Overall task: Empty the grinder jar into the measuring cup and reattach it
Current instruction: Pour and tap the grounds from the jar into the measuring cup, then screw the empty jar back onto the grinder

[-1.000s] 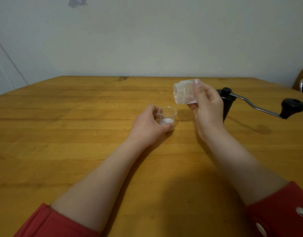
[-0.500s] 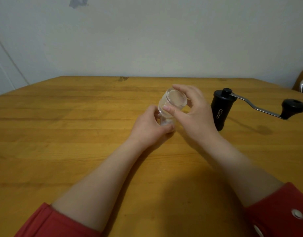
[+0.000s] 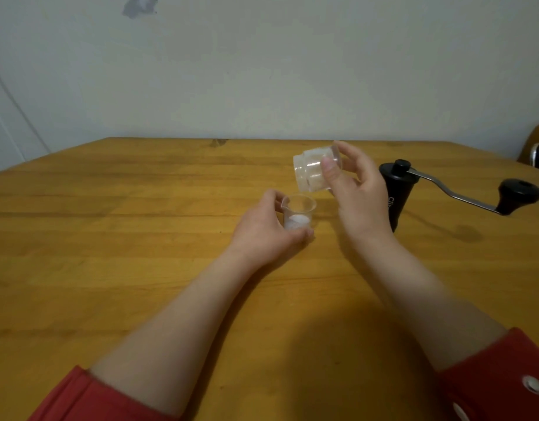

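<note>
Step in hand: tipping the grinder jar (image 3: 315, 173) out over the measuring cup (image 3: 298, 212).
Right hand (image 3: 358, 189): closed around the clear jar, thumb across its side, holding it tilted above and just right of the cup, mouth pointing down-left.
Left hand (image 3: 266, 227): wrapped around the cup, steadying it upright on the counter (image 3: 110, 238).
Cup contents: a small white heap at the bottom (whether anything remains in the jar I cannot tell).
Grinder body (image 3: 396, 196): black, upright behind the right hand, crank handle (image 3: 519, 199) sticking out to the right.
Doing it well: bring the jar mouth squarely over the rim before tilting further, tap gently, and keep the cup pinned.
Risk: the cup is narrow, so powder could spill past it.
</note>
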